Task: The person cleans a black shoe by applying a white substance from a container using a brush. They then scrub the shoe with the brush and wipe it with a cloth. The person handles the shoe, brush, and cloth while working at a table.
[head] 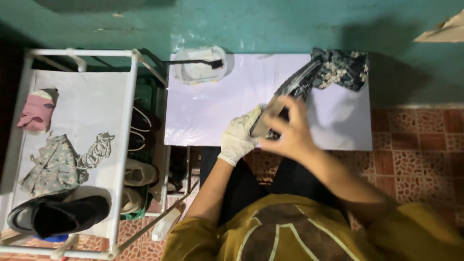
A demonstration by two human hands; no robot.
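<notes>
- The right hand (pixel 289 131), bare, curls over a dark shoe (pixel 282 104), hiding most of its middle; whether the fingers clamp it or only rest on it cannot be told.
- The left hand (pixel 240 135), in a pale glove, closes around the shoe's near end, its fingertips hidden beneath.
- The shoe lies on a white board (pixel 208 113), its far end touching a dark floral cloth (pixel 340 67); motion blur smears its outline.
- A white tub (pixel 199 71) at the board's far left corner carries a black brush (pixel 195 62) across its rim; its contents are unclear.
- On the white rack (pixel 123 145) to the left: a pink cloth (pixel 35 112), a patterned rag (pixel 55 164) and a black shoe (pixel 58 215), partly cut off.
</notes>
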